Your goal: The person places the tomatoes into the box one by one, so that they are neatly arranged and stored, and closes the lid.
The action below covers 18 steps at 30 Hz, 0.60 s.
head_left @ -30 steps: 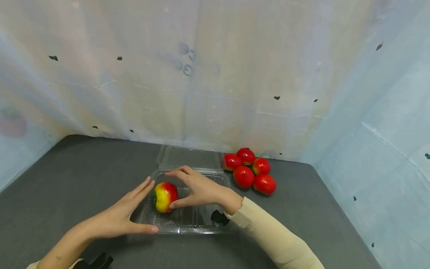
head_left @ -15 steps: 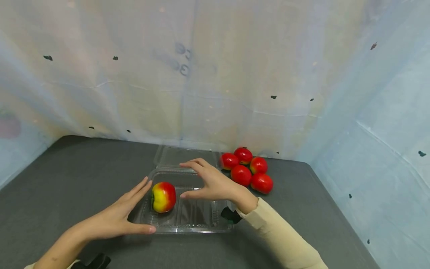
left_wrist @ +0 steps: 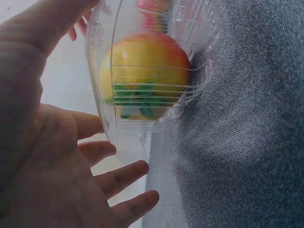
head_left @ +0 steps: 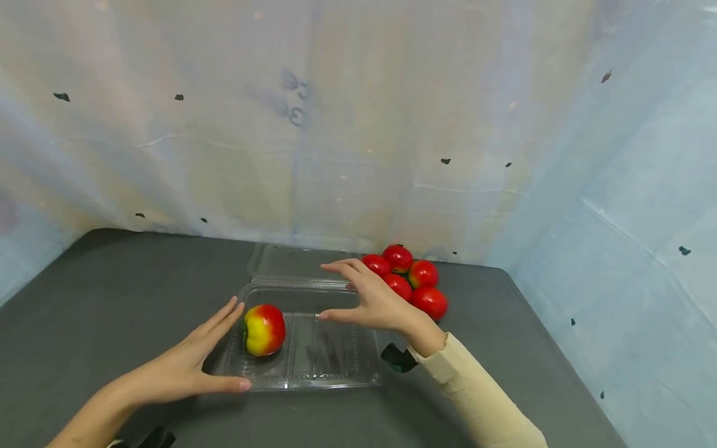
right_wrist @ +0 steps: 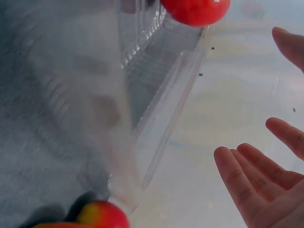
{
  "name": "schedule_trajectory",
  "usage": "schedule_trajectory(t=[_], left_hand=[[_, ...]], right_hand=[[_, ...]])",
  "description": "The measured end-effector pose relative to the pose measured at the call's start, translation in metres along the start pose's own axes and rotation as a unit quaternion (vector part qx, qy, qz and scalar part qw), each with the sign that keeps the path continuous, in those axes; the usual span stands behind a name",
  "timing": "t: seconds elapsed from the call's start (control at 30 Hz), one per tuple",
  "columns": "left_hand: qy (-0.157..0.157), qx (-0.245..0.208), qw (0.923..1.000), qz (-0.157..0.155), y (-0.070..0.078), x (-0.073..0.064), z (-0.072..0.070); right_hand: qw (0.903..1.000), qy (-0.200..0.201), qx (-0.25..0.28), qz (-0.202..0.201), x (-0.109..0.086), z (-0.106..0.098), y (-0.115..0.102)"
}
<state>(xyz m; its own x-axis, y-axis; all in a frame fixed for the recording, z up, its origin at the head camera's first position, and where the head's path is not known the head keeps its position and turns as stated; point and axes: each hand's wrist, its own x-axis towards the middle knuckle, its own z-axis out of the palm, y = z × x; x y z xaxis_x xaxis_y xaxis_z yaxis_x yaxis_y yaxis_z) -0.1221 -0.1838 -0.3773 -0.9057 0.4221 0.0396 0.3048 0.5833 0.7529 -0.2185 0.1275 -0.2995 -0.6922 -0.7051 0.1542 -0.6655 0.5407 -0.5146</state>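
Left hand (head_left: 182, 367) and right hand (head_left: 376, 302): grips spread, holding nothing. Apple (head_left: 266, 330): inside transparent tray (head_left: 336, 385), nine o'clock. To add red fruits (head_left: 424, 274) from two o'clock, brace the tray lightly; lower each slowly.

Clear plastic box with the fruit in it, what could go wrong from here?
The fruit could roll, with bare floor beside it in the clear box. The left hand, by the box's left side, might bump it. The right hand, partly covering the red fruits in the head view, might knock one.
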Motion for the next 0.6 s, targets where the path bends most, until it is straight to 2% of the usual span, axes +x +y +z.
schedule_trajectory(t=[0.2, 0.6], left_hand=[[0.003, 0.003, 1.0000, 0.006, -0.001, -0.001, -0.001], [-0.001, 0.000, 1.0000, 0.002, -0.001, 0.000, -0.003]], right_hand=[[0.9997, 0.022, 0.004, 0.005, -0.007, -0.006, 0.010], [0.9989, 0.036, 0.006, 0.028, -0.018, -0.012, 0.023]])
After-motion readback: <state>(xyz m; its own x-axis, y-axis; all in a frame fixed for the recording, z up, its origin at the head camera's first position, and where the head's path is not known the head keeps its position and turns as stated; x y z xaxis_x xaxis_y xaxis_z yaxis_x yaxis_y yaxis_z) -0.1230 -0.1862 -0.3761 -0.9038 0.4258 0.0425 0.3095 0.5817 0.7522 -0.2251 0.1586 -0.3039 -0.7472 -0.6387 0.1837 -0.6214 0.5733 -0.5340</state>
